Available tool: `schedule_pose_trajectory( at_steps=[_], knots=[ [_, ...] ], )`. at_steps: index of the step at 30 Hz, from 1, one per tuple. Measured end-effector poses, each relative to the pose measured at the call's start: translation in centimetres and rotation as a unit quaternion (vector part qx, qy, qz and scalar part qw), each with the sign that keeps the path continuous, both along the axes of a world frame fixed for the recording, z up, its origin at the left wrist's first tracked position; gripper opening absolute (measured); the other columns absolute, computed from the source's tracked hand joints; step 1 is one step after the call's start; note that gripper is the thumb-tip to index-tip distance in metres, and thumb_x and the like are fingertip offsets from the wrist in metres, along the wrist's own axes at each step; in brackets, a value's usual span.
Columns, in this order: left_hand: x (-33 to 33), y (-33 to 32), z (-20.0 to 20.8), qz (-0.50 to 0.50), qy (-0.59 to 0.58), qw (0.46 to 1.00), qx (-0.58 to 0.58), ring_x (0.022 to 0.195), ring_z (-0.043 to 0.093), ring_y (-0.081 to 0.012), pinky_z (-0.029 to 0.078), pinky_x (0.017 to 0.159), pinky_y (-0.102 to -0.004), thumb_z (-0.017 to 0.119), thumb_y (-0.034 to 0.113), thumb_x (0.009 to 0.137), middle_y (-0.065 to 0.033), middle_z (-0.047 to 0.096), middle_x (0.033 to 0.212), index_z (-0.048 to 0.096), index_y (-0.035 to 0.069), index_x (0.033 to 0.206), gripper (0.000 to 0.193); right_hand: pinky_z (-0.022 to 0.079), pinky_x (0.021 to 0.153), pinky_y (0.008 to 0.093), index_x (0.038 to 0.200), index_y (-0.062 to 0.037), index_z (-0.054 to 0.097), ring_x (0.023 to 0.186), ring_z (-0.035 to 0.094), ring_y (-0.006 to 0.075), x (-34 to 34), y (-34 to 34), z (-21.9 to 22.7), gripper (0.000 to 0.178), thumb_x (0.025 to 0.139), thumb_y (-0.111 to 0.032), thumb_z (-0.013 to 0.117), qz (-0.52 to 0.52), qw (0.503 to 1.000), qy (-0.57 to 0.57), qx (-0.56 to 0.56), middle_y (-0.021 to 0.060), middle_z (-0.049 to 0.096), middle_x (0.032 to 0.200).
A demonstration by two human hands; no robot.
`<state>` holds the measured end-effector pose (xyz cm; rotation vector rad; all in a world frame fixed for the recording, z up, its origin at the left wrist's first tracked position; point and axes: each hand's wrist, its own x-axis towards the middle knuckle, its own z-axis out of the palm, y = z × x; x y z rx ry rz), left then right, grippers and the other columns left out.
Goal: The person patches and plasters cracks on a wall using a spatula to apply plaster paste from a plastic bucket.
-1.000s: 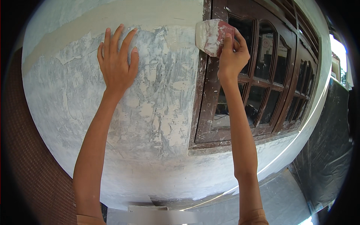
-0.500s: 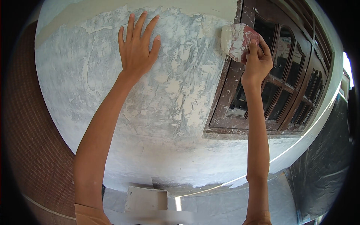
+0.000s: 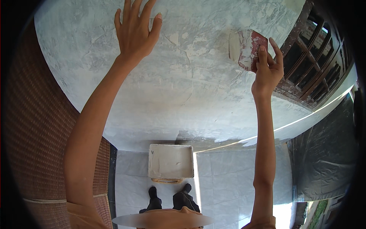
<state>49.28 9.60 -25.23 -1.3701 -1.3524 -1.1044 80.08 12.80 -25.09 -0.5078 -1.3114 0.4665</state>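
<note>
My right hand grips a red putty spreader, thumb on its face and index finger raised off it. White putty coats the spreader, which lies against the plastered wall. A thick band of putty sits along its left edge. Over at the upper left, my left hand is spread with nothing in it, laid against the wall; its fingertips are partly cut off by the top of the picture.
A dark brown window frame with glass panes lies right of the spreader. On the tiled floor by my feet stands a tray of putty. Woven matting lines the left side; a black sheet hangs at the right.
The view has tipped downward, bringing the tray and my feet into sight. The spreader has gone from beside the window frame to the wall left of it. My left hand stays spread.
</note>
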Motion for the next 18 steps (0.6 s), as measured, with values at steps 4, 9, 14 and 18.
schedule_pose_trajectory(
  at_steps=[4,9,14,18],
  knots=[
    [-3.4,-2.3,-9.6,0.024,-0.034,0.995,-0.092,0.149,0.020,-0.0394,0.015,0.116,-0.0600,0.046,0.027,0.098,-0.0164,0.030,0.158,0.041,0.010,0.148,0.053,0.047,0.055,0.0206,0.113,-0.0024,0.071,0.073,0.059,0.0039,-2.9,-1.8,-9.2,0.019,0.098,-0.011,0.064,0.011,0.993,-0.045,-0.106,0.0052,0.072,0.095],
    [-6.3,-5.8,-24.3,0.017,-0.061,0.986,-0.151,0.148,0.022,-0.0380,0.016,0.116,-0.0593,0.047,0.029,0.099,-0.0134,0.033,0.157,0.043,0.015,0.148,0.052,0.053,0.063,0.0234,0.118,-0.0011,0.069,0.083,0.063,0.0074,-5.0,-4.4,-21.1,0.023,0.097,-0.008,0.063,0.049,0.961,-0.121,-0.244,0.0067,0.071,0.102],
    [-6.3,-11.0,-39.1,0.032,-0.106,0.963,-0.246,0.148,0.024,-0.0387,0.020,0.115,-0.0590,0.044,0.033,0.103,-0.0125,0.034,0.157,0.042,0.018,0.149,0.048,0.057,0.087,0.0295,0.126,-0.0017,0.063,0.102,0.066,0.0160,-6.2,-6.9,-33.8,0.030,0.095,-0.003,0.061,0.071,0.925,-0.201,-0.315,0.0136,0.070,0.109],
    [-4.6,-16.2,-50.4,0.018,-0.221,0.918,-0.329,0.145,0.028,-0.0428,0.025,0.112,-0.0603,0.049,0.028,0.100,-0.0152,0.039,0.154,0.044,0.019,0.148,0.048,0.057,0.089,0.0314,0.136,-0.0085,0.055,0.101,0.069,0.0181,-7.2,-11.4,-42.2,0.043,0.095,-0.001,0.061,0.074,0.875,-0.260,-0.401,0.0171,0.071,0.107]
  ],
)
